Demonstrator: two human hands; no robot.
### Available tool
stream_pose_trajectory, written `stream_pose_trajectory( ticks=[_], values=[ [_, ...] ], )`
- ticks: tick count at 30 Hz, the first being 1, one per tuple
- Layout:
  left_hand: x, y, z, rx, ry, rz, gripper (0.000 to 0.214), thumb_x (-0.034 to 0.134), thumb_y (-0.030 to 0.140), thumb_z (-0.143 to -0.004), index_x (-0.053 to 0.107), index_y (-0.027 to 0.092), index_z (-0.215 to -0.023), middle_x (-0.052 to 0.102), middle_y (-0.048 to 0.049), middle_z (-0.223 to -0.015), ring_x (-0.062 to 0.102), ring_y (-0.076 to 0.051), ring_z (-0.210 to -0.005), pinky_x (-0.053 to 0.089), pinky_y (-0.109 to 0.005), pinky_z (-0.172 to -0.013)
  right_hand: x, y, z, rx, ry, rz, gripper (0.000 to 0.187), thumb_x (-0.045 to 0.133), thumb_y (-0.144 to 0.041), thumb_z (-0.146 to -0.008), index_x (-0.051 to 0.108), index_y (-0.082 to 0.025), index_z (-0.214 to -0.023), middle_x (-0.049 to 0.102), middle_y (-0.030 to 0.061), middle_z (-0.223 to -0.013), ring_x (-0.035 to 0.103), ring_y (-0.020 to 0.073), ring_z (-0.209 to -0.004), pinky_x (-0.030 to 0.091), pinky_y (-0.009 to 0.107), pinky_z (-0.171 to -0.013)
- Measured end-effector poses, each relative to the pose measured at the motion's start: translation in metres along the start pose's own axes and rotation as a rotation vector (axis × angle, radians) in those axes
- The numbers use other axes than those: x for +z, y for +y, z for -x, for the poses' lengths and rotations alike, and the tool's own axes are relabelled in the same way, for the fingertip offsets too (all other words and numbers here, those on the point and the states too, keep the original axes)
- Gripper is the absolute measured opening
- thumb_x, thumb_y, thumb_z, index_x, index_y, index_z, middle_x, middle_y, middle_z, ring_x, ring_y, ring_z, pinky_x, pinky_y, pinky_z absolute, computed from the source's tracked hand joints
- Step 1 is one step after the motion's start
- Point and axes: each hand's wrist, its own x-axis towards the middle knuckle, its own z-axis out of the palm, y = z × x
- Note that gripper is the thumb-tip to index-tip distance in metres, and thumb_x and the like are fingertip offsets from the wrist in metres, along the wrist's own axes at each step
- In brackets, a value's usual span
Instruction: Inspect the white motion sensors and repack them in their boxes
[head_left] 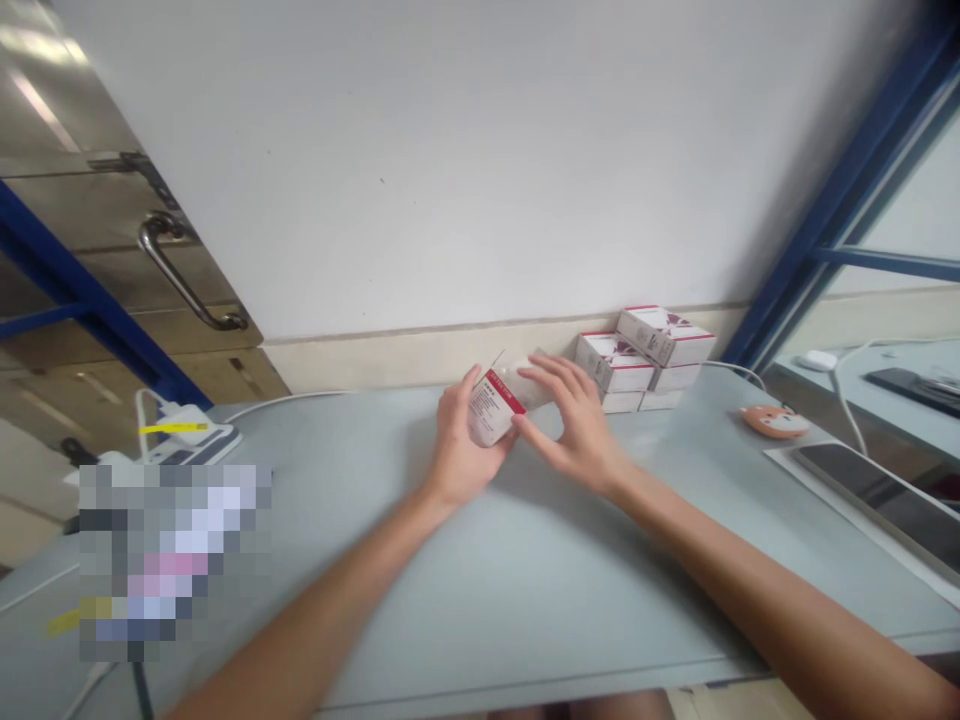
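Observation:
A small white cardboard box (496,412) with a red band and printed text is held up above the table, tilted. My left hand (459,450) is wrapped round its left side and underside, thumb up along the edge. On the box's right side is my right hand (574,420), curved with its thumb at the near corner and its fingertips over the upper part. Something whitish shows between the right fingers and the box's top; whether it is a flap or the contents, I cannot tell. A thin flap edge sticks up at the back left.
Stacked white-and-red boxes (664,340) stand against the wall at the right. Farther right lie an orange mouse (776,421) and a dark flat device (885,495). On the left are a power strip (199,445) with cables and a pixelated item (172,550).

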Motion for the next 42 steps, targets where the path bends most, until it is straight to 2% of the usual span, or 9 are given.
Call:
stream_pose_trajectory(
  ticks=[5,8,11,16,24,29,32,36,42],
  values=[
    [0.002,0.014,0.004,-0.129,-0.048,0.232,0.107,0.087,0.035,-0.082,0.022,0.037,-0.167,0.052,-0.0141,-0.142,0.056,-0.032,-0.133,0.055,-0.050,-0.106,0.005,-0.007,0.001,0.093,0.181,-0.188,0.069,0.076,-0.044,-0.092,0.042,-0.032,-0.151,0.038,0.0161,-0.159,0.042,0.0356,-0.150,0.043,0.061,-0.121],
    [0.003,0.026,0.008,-0.155,-0.072,0.268,0.115,0.088,0.033,-0.081,0.015,0.040,-0.169,0.048,-0.0129,-0.139,0.058,-0.029,-0.123,0.061,-0.045,-0.094,0.011,-0.002,0.003,0.184,0.137,-0.496,0.062,0.063,-0.039,-0.102,0.031,-0.034,-0.155,0.049,0.0143,-0.150,0.063,0.0275,-0.130,0.057,0.053,-0.109],
    [0.003,0.031,0.010,-0.181,-0.112,0.232,0.106,0.084,0.027,-0.084,0.020,0.040,-0.168,0.048,-0.0106,-0.134,0.060,-0.024,-0.113,0.060,-0.043,-0.096,0.017,0.009,0.006,0.240,0.092,-0.605,0.054,0.061,-0.038,-0.104,0.034,-0.035,-0.151,0.057,0.0121,-0.141,0.068,0.0263,-0.122,0.061,0.051,-0.101],
    [-0.001,0.021,0.006,-0.113,-0.127,0.142,0.067,0.077,0.020,-0.089,0.049,0.035,-0.148,0.053,-0.0074,-0.127,0.060,-0.022,-0.111,0.055,-0.043,-0.102,0.016,0.012,0.008,0.223,0.104,-0.563,0.052,0.068,-0.037,-0.100,0.044,-0.035,-0.146,0.059,0.0104,-0.138,0.069,0.0266,-0.118,0.062,0.050,-0.099],
    [-0.010,0.021,0.002,0.075,-0.152,0.003,0.055,0.082,0.024,-0.086,0.052,0.029,-0.132,0.046,-0.0072,-0.121,0.058,-0.024,-0.116,0.055,-0.044,-0.102,0.011,0.006,0.008,0.097,0.081,-0.555,0.046,0.066,-0.030,-0.101,0.049,-0.035,-0.143,0.060,0.0088,-0.136,0.070,0.0241,-0.114,0.062,0.049,-0.101],
    [-0.014,0.025,-0.005,0.000,-0.150,0.095,0.038,0.076,0.031,-0.091,0.052,0.027,-0.120,0.048,-0.0104,-0.133,0.052,-0.028,-0.134,0.048,-0.046,-0.112,0.005,0.005,0.006,0.066,0.055,-0.545,0.047,0.068,-0.027,-0.098,0.052,-0.034,-0.141,0.060,0.0078,-0.134,0.070,0.0227,-0.111,0.063,0.046,-0.099],
    [-0.016,0.023,-0.008,-0.095,-0.197,0.248,0.022,0.066,0.039,-0.100,0.051,0.027,-0.111,0.059,-0.0059,-0.112,0.063,-0.022,-0.108,0.054,-0.038,-0.098,-0.001,0.002,0.004,0.007,-0.016,-0.441,0.033,0.064,-0.024,-0.098,0.063,-0.031,-0.130,0.061,0.0084,-0.129,0.067,0.0250,-0.117,0.060,0.048,-0.104],
    [-0.014,0.021,-0.007,-0.174,-0.162,0.366,0.034,0.068,0.044,-0.100,0.048,0.027,-0.122,0.064,-0.0065,-0.115,0.067,-0.020,-0.104,0.056,-0.034,-0.090,-0.008,-0.001,0.001,-0.007,-0.064,-0.333,0.021,0.060,-0.024,-0.098,0.072,-0.028,-0.115,0.060,0.0106,-0.130,0.061,0.0297,-0.132,0.055,0.053,-0.111],
    [-0.005,0.021,-0.004,-0.140,-0.096,0.424,0.058,0.071,0.040,-0.099,0.033,0.034,-0.142,0.064,-0.0099,-0.134,0.071,-0.021,-0.113,0.060,-0.040,-0.096,-0.007,-0.003,0.002,-0.027,0.014,-0.363,0.020,0.060,-0.023,-0.100,0.066,-0.029,-0.118,0.058,0.0098,-0.144,0.067,0.0269,-0.121,0.055,0.052,-0.110]
  ],
)
